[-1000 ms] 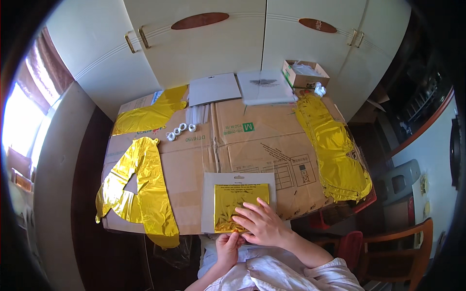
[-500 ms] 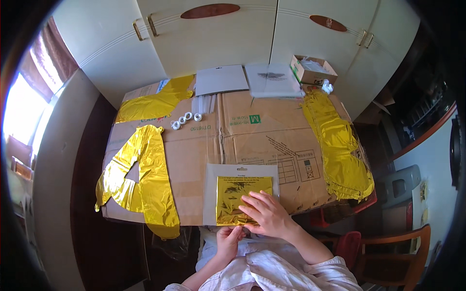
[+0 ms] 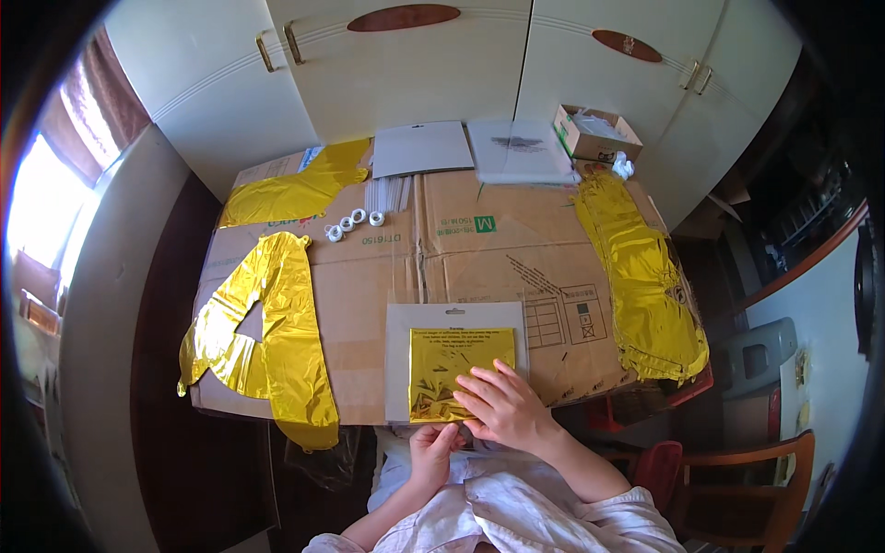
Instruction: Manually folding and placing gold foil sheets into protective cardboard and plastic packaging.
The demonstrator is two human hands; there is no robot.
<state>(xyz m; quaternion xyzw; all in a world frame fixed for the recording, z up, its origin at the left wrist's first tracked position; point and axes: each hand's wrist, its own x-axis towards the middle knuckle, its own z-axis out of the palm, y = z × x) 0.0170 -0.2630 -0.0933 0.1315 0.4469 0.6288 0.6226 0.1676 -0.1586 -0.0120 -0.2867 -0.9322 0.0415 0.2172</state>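
The folded gold foil packet (image 3: 452, 373) on its grey card (image 3: 401, 355), low in the frame's centre, lies under the flat open right hand (image 3: 502, 405), while the left hand (image 3: 433, 447) pinches its bottom edge.

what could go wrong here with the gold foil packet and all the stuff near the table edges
1. The flat grey packet holding folded gold foil lies at the near edge of the cardboard-covered table. The right hand presses on it and the left hand pinches its lower edge, so a hard pull might crease or tear the foil.
2. The letter-shaped gold foil balloon overhangs the near-left edge and could slide off.
3. The crumpled gold foil balloon droops over the right edge likewise.
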